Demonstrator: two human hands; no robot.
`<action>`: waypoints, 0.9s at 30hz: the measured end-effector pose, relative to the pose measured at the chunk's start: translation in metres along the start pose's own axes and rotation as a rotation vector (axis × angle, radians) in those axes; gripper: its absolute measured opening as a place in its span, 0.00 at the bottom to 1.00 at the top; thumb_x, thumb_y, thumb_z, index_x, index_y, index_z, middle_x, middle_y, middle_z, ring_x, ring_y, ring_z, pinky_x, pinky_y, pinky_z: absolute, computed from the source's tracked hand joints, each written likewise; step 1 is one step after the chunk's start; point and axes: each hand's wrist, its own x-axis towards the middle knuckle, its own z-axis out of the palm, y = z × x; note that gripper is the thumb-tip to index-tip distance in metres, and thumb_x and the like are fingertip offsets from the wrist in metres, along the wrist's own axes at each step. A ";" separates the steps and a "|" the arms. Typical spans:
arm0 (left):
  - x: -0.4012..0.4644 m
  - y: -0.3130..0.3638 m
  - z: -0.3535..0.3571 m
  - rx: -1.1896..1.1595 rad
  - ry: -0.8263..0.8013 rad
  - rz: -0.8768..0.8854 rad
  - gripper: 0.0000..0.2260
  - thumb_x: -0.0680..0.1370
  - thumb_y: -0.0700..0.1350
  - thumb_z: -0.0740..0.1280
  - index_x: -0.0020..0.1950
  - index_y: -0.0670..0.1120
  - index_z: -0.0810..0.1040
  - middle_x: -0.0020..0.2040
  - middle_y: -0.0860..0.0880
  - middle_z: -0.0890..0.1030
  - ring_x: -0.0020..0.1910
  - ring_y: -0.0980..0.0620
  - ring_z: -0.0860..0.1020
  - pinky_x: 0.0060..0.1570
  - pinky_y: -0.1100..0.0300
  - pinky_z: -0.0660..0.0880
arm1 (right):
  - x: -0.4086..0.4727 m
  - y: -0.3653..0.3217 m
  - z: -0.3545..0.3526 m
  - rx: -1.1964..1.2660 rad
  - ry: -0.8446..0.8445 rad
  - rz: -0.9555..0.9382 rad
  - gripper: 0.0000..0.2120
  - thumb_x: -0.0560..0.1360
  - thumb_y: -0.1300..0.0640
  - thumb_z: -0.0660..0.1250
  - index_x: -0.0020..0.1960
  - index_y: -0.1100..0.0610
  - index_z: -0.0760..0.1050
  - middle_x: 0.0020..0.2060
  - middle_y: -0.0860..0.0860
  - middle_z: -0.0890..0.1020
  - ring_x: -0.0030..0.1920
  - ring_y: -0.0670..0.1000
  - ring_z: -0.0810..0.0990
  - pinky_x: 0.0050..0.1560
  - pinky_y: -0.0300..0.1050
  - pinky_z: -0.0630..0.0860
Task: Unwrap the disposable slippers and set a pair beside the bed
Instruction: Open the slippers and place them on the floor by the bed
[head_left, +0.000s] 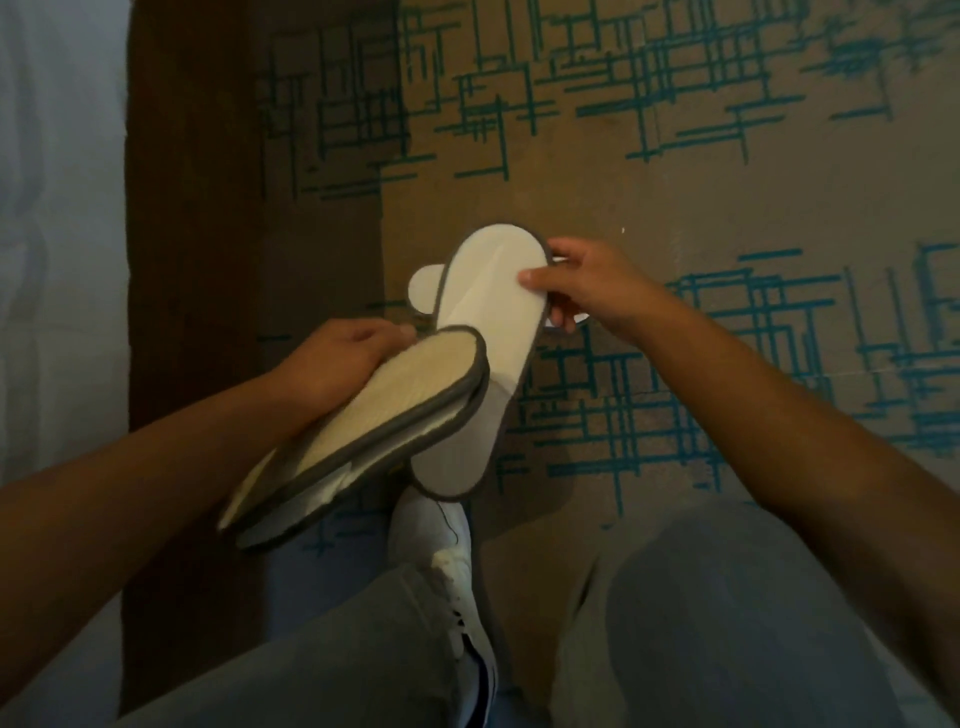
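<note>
A flat white slipper with a dark grey edge (483, 332) is up in the air, over the floor, in front of the person's knees. Its toe end points away from the person and its heel end points back toward them. The right hand (587, 286) is closed on the toe end, with the thumb on top and the fingers curled under the edge. A small round white flap (423, 286) sticks out from behind the left side of this slipper.

A second slipper, with a pale tan sole and the same dark grey edge (358, 426), lies slanted across the first one and covers its middle part. It looks folded flat, with a shiny grey layer showing along its lower side. The left hand (343, 353) is closed around the far end of this tan slipper and holds it from above and behind.

Both slippers touch where they cross. No wrapper can be seen on them.

Below them is a white sneaker (441, 551) on the person's foot, and grey trousers (701, 623) cover both legs. The floor is a brown carpet with teal crossed lines (727, 156). A dark brown strip (192, 208) runs along the left, and next to it is the white bed sheet (57, 208).
</note>
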 end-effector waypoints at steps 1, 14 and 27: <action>0.001 -0.001 -0.004 0.015 0.098 -0.030 0.14 0.83 0.55 0.61 0.47 0.52 0.83 0.46 0.52 0.82 0.46 0.53 0.78 0.45 0.59 0.70 | -0.002 0.012 -0.004 0.040 0.032 0.053 0.13 0.80 0.62 0.68 0.63 0.62 0.75 0.31 0.56 0.82 0.24 0.49 0.79 0.22 0.40 0.75; 0.013 -0.005 -0.024 -0.151 0.412 -0.218 0.23 0.82 0.60 0.57 0.37 0.46 0.78 0.48 0.41 0.80 0.50 0.45 0.77 0.51 0.54 0.67 | -0.042 0.149 -0.005 0.250 0.281 0.410 0.21 0.79 0.60 0.71 0.69 0.65 0.72 0.43 0.62 0.85 0.28 0.52 0.86 0.27 0.45 0.83; 0.007 -0.005 -0.014 -0.160 0.365 -0.159 0.18 0.82 0.57 0.58 0.42 0.49 0.80 0.51 0.44 0.81 0.53 0.46 0.77 0.54 0.53 0.69 | -0.030 0.155 0.014 -0.695 0.455 0.390 0.34 0.73 0.38 0.72 0.67 0.61 0.69 0.60 0.62 0.81 0.58 0.65 0.82 0.51 0.58 0.80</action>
